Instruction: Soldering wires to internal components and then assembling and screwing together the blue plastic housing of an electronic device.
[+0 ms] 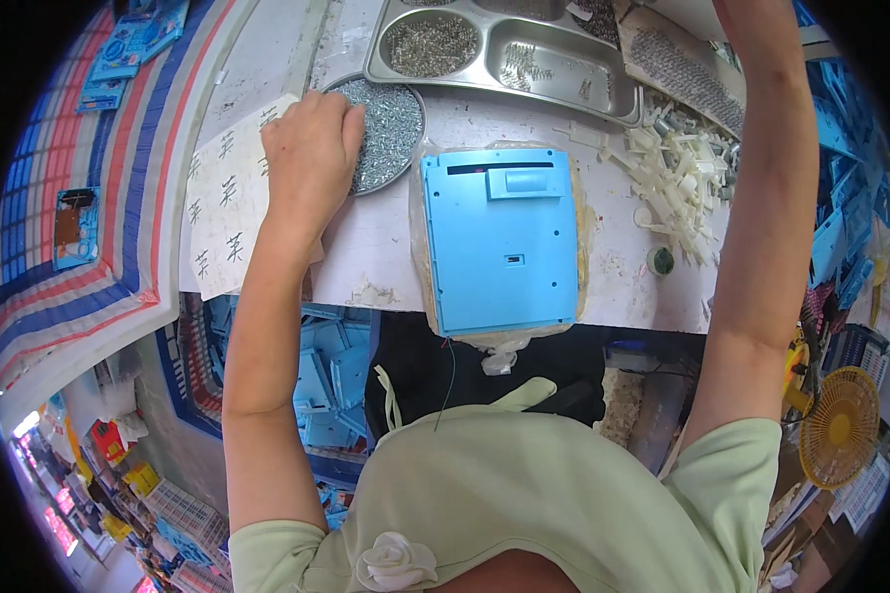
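Note:
My left hand (311, 148) is closed, fingers curled, at the left rim of a round metal dish (423, 117) full of small silvery screws (386, 133). Whatever it holds, if anything, is hidden. Under that hand lies a paper sheet (229, 212) with large handwritten characters. In front of me a light blue plastic casing (499, 257) rests on a pad wrapped in clear plastic (583, 227). It has a dark slot along its far edge, a raised block below that, and several small holes. My right forearm reaches up past the top edge; the right hand is cut off.
A steel compartment tray (504, 99) with small metal parts stands at the far side. White plastic pieces (677, 183) lie heaped at right, near a small green-filled cup (661, 261). Blue casings fill a bin (331, 371) below the table and pile up at right. A yellow fan (841, 427) stands lower right.

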`<move>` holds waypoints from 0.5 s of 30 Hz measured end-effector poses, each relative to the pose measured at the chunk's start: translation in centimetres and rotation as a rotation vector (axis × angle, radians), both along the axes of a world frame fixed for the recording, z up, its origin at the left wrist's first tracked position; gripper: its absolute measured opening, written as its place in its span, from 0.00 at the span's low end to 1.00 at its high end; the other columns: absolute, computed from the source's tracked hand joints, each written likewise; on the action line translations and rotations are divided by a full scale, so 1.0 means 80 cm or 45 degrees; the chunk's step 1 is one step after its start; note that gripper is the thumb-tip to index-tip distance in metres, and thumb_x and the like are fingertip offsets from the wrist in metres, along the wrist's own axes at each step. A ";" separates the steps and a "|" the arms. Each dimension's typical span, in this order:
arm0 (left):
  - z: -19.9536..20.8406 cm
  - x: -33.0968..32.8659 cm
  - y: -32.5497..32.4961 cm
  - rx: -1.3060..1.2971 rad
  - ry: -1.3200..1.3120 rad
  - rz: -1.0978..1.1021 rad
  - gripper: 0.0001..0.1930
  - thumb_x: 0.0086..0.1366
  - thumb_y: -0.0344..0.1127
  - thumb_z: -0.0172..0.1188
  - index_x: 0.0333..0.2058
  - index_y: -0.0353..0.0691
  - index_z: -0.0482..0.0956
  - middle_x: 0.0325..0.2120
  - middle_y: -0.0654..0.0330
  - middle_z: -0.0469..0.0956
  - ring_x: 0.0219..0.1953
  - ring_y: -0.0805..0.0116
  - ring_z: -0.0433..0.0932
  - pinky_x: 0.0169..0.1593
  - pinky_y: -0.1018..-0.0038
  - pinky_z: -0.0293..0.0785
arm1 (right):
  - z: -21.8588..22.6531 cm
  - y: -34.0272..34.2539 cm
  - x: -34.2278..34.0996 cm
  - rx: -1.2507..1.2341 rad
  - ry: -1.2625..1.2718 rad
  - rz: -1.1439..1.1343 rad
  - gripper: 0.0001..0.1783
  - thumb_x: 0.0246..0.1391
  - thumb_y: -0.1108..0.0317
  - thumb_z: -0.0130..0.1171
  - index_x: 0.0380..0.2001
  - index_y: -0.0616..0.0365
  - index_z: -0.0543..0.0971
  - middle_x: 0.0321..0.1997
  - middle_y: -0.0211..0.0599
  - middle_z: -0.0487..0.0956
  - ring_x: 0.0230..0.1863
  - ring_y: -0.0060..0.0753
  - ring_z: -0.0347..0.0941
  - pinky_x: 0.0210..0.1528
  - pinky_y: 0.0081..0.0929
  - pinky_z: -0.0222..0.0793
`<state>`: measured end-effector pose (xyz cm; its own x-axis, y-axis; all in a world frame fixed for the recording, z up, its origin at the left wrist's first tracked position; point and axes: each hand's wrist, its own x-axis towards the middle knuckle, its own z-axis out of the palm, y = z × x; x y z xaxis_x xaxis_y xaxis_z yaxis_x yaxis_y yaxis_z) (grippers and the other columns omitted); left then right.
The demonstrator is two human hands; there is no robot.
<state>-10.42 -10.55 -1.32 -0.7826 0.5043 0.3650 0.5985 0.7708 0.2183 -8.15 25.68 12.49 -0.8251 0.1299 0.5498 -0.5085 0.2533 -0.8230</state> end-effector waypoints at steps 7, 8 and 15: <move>0.050 0.090 0.030 0.409 -0.438 -0.466 0.05 0.60 0.32 0.69 0.31 0.39 0.82 0.28 0.58 0.80 0.34 0.58 0.78 0.45 0.65 0.70 | -0.005 -0.003 0.067 -0.140 -0.298 0.367 0.25 0.63 0.60 0.59 0.57 0.66 0.75 0.36 0.36 0.82 0.39 0.31 0.79 0.49 0.31 0.75; 0.050 0.102 0.034 0.397 -0.379 -0.534 0.05 0.58 0.31 0.70 0.32 0.40 0.82 0.28 0.60 0.80 0.34 0.58 0.78 0.45 0.66 0.70 | -0.024 -0.021 0.087 -0.334 -0.329 0.174 0.20 0.65 0.64 0.53 0.56 0.63 0.76 0.34 0.35 0.83 0.36 0.30 0.79 0.50 0.31 0.72; 0.044 0.162 0.068 0.587 -0.382 -0.690 0.09 0.54 0.32 0.74 0.34 0.43 0.84 0.28 0.64 0.79 0.33 0.64 0.77 0.44 0.65 0.66 | -0.024 -0.109 0.188 -0.515 -0.135 0.727 0.16 0.62 0.55 0.57 0.48 0.48 0.71 0.21 0.15 0.73 0.21 0.16 0.67 0.29 0.21 0.64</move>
<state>2.57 -5.13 2.18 -0.5681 0.6941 0.4421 0.7309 0.1787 0.6587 6.90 16.94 10.60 -0.8715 -0.1622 0.4628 -0.3827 -0.3652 -0.8486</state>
